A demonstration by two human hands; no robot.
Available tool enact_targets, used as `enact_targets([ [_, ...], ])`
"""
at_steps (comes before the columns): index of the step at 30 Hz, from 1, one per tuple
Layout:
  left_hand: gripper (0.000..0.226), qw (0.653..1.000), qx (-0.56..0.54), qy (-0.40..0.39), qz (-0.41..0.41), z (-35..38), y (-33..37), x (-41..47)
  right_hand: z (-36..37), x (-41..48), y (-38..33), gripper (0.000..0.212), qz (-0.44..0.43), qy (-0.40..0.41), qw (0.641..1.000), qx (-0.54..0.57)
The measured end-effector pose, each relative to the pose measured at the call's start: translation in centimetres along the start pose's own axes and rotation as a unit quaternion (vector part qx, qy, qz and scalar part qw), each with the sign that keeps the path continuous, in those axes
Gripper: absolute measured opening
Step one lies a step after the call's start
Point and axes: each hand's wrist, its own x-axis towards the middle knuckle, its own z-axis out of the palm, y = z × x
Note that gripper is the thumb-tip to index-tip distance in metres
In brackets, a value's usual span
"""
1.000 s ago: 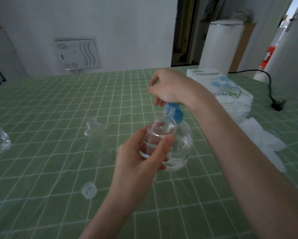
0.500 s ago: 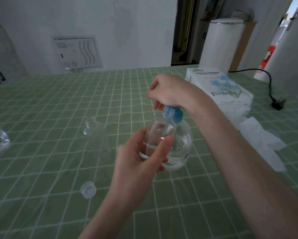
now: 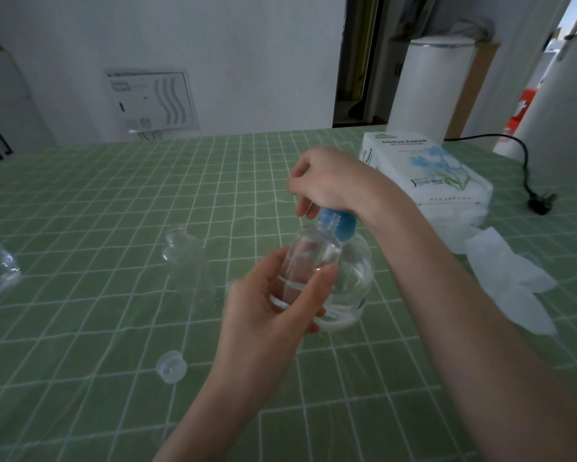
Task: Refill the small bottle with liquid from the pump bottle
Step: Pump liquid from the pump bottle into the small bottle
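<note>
Small bottle [image 3: 309, 261] was clamped upright in the left hand [image 3: 263, 315], just in front of the pump bottle [image 3: 355, 285] (clear, liquid low inside) on the green table [image 3: 113, 228]; the right hand [image 3: 330, 181] was curled down over its blue pump head [image 3: 335, 225].

Head camera looks forward and down, close over the table [image 3: 80, 201]
</note>
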Motion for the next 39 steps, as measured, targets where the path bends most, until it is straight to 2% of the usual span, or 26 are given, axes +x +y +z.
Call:
enact_targets([
  [8, 0.016, 1.0, -0.006, -0.007, 0.007, -0.1, 0.1, 0.2, -1.1, 0.2, -0.6, 0.029, -0.011, 0.034, 0.999, -0.012],
  [16, 0.015, 1.0, -0.003, -0.007, 0.009, -0.1, 0.1, 0.1, -0.6, 0.2, -0.4, 0.027, -0.006, 0.007, 1.0, -0.009],
  [22, 0.023, 1.0, 0.008, -0.002, 0.008, 0.0, 0.0, 0.1, -0.2, 0.0, -0.1, 0.028, -0.003, 0.0, 1.0, -0.004],
  [29, 0.015, 1.0, -0.009, -0.007, 0.007, 0.1, 0.0, 0.3, -1.1, 0.1, -0.4, 0.027, -0.02, 0.025, 0.999, -0.015],
  [39, 0.016, 1.0, 0.011, 0.0, 0.001, 0.0, -0.3, 0.2, -0.1, 0.3, 0.1, 0.031, -0.01, -0.006, 1.0, -0.005],
])
